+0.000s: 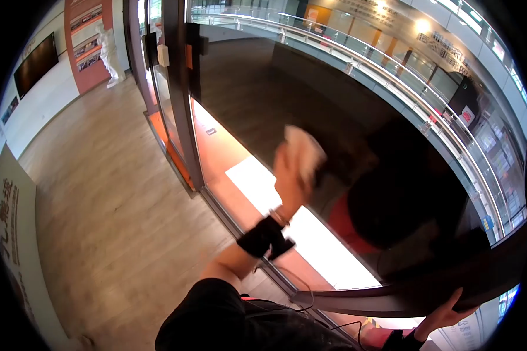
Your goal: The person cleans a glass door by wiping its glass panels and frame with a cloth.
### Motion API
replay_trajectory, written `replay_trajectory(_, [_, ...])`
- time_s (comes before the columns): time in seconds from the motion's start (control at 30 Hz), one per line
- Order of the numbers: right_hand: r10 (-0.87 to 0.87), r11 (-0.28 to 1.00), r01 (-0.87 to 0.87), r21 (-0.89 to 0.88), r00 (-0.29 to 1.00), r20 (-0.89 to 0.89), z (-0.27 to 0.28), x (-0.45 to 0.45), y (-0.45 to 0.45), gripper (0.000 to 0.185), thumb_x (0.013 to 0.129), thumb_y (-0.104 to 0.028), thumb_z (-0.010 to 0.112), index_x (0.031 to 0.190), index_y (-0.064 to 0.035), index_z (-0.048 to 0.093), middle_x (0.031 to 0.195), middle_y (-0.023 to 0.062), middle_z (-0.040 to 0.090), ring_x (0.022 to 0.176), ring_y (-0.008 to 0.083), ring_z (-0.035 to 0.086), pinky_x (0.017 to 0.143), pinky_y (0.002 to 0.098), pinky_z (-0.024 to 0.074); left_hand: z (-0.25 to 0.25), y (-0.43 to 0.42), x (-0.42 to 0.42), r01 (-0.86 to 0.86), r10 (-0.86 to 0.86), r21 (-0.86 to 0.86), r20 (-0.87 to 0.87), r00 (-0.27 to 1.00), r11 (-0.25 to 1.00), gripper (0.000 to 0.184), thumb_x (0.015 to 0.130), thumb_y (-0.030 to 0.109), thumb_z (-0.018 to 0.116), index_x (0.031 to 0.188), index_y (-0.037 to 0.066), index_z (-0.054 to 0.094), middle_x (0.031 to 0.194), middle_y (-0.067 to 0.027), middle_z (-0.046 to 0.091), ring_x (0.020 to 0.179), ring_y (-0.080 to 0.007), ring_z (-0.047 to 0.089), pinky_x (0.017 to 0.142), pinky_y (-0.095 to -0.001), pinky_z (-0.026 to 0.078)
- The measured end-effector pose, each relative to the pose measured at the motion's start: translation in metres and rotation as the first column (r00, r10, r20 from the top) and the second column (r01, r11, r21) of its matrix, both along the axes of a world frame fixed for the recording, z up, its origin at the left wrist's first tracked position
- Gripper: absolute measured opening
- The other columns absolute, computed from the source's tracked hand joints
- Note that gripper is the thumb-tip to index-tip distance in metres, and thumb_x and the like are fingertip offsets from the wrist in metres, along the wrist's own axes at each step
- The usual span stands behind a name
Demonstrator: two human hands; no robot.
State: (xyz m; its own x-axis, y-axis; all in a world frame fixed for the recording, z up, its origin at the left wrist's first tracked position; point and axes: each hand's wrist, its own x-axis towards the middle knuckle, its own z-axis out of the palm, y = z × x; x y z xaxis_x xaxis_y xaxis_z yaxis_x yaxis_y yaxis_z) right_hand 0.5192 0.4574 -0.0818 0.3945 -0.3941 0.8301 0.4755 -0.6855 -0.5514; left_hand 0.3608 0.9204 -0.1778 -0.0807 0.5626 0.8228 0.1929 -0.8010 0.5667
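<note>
My left hand (293, 175) is raised against a large glass pane (334, 99) and slightly blurred. It is closed on a white cloth (304, 151), whose pale bulk shows beyond the fingers. A black band (262, 237) wraps that wrist. At the lower right, my right hand (444, 315) rests at the dark frame (404, 304) of the pane, thumb up along it and fingers partly hidden at its edge; it appears to grip the frame. Dark reflections fill much of the glass.
A dark upright post with a door handle (163, 55) stands at the left of the pane. Wooden floor (111, 193) stretches to a white statue (108, 55) and a wall screen (36, 64). A printed board (14, 234) stands at far left. A curved railing (392, 76) shows at upper right.
</note>
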Motion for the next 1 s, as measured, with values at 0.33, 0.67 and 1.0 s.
replay_trajectory(0.33, [0.063,0.998,-0.061,-0.026,0.995,0.080,0.009,-0.010,0.009,0.078,0.082,-0.037,0.076,0.143,-0.0050,0.039,0.133,0.0191,0.053,0.111,0.0360,0.060,0.091,0.0404,0.0552,-0.077,-0.003,-0.002,-0.047,0.012,-0.126,-0.265,0.964,0.991,0.063,0.071,0.004,0.068,0.132,0.016,0.056,0.129,-0.0157,0.052,0.108,-0.0365,0.058,0.074,-0.0410,0.054])
replay_trajectory(0.67, [0.052,0.999,-0.051,-0.014,0.997,0.054,0.004,-0.005,0.002,0.083,0.079,-0.041,0.077,0.144,-0.0048,0.039,0.134,0.0187,0.053,0.110,0.0377,0.060,0.088,0.0418,0.0572,-0.109,0.017,0.002,-0.065,0.071,-0.414,-0.002,0.997,0.908,0.069,0.076,0.008,0.064,0.140,0.004,0.038,0.127,-0.0246,0.045,0.113,-0.0456,0.049,0.092,-0.0445,0.045])
replay_trajectory(1.0, [0.060,0.998,-0.059,-0.016,0.996,0.070,0.011,-0.015,0.014,0.081,0.080,-0.044,0.075,0.143,-0.0068,0.041,0.131,0.0182,0.055,0.110,0.0388,0.060,0.086,0.0456,0.0574,-0.089,0.034,-0.013,0.003,0.001,-0.349,0.011,1.000,0.937,0.060,0.079,0.009,0.062,0.135,0.006,0.042,0.124,-0.0219,0.048,0.110,-0.0437,0.053,0.088,-0.0440,0.048])
